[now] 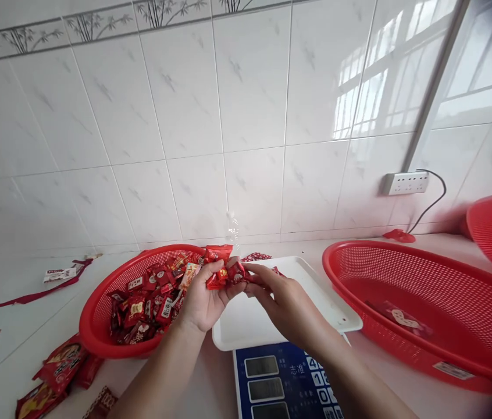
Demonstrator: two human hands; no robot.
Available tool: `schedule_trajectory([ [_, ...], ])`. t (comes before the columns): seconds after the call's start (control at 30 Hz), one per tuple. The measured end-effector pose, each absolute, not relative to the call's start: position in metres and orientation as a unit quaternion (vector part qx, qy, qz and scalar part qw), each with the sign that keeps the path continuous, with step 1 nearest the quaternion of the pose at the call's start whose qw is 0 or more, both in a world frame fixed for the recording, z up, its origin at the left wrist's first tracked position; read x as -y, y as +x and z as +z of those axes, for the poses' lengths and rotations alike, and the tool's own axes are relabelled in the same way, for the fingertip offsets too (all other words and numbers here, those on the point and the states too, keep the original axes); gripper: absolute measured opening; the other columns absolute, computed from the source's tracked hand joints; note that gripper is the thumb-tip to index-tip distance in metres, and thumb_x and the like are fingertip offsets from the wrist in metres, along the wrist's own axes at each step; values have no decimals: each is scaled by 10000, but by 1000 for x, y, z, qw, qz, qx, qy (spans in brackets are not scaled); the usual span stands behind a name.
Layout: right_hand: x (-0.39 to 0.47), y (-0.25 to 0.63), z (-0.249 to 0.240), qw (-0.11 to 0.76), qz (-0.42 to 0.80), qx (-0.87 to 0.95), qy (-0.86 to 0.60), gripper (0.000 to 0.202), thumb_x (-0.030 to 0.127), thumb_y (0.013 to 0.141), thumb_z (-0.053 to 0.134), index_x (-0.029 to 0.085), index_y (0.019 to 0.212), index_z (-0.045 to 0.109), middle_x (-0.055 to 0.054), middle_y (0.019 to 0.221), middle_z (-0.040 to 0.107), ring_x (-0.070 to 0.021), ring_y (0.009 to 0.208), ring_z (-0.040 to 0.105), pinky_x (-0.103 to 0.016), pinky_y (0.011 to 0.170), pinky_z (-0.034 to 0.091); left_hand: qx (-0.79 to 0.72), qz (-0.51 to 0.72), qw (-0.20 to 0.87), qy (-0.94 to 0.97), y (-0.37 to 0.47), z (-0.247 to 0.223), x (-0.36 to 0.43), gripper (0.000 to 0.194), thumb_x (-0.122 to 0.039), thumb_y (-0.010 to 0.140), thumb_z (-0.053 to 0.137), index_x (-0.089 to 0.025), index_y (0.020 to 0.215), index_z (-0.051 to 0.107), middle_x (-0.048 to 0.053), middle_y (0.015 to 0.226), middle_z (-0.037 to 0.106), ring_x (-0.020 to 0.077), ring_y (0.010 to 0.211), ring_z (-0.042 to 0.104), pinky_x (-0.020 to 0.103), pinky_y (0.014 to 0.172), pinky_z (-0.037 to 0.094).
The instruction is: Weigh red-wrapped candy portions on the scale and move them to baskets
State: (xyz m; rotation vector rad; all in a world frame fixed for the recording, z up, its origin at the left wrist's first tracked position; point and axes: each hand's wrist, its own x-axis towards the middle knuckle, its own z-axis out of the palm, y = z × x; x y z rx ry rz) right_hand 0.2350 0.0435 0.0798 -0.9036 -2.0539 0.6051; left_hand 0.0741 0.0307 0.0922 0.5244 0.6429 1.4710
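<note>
My left hand (206,295) is closed around several red-wrapped candies (217,279), above the edge of a white scale tray (246,320). My right hand (278,297) meets it from the right, its fingers pinched on a dark red wrapped candy (236,272). Both hands hold their candies over the tray of a blue digital scale (292,372). Just left of my left hand stands a red mesh basket (93,331) filled with wrapped candies and snacks (152,302). Part of the tray is hidden by my hands.
To the right is a larger red basket (403,343) with a clear-and-red packet (403,320) inside. Red snack packets (60,364) lie at the front left, with a dark red ribbon (32,298) behind. A power strip (406,183) is on the tiled wall.
</note>
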Motion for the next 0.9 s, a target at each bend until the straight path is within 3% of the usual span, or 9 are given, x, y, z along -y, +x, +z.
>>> schedule_trajectory([
  [0.07,-48,239,81,409,246,794,-377,298,282,916,418,245,1141,608,-15,832,727,-185,754,671,-307,693,493,-276,648,675,221,77,89,-34,192,-130,873,492,-54,899,667,99,817,720,169,675,688,268,562,605],
  [0.27,-59,253,89,438,273,769,-377,294,309,927,403,219,1076,641,-27,832,695,-170,739,619,-277,653,462,-287,658,672,182,74,82,-38,183,-69,865,490,-91,802,660,66,724,693,145,628,666,233,489,568],
  [0.4,-64,261,90,429,266,758,-412,307,330,923,401,218,1096,629,-29,844,694,-175,748,617,-282,659,461,-309,654,670,166,73,81,-38,168,-58,864,490,-81,842,654,88,807,693,155,664,669,231,497,563],
  [0.5,-72,268,86,385,216,770,-461,311,332,924,392,238,1101,630,-29,863,708,-188,758,634,-298,672,461,-298,630,703,139,70,81,-39,182,-123,900,473,-72,907,648,93,799,669,147,683,661,224,527,571],
  [0.63,-80,273,80,318,131,792,-504,330,303,917,387,246,1092,661,-64,997,711,-238,898,649,-354,758,470,-249,548,785,146,68,78,-41,297,-288,931,456,-53,901,635,97,780,632,123,631,607,146,378,477],
  [0.8,-69,261,85,363,157,808,-438,383,376,920,449,243,1258,570,-93,1247,610,-257,1135,557,-418,896,458,-223,482,807,258,72,65,-39,260,-328,824,610,-82,895,653,92,834,628,111,604,567,129,317,411],
  [0.9,-58,252,90,362,221,834,-352,283,362,880,546,255,1133,616,-75,1184,639,-237,1068,594,-402,874,475,-246,444,798,324,76,56,-36,251,-337,739,711,-101,802,656,53,692,582,141,625,587,139,322,427],
])
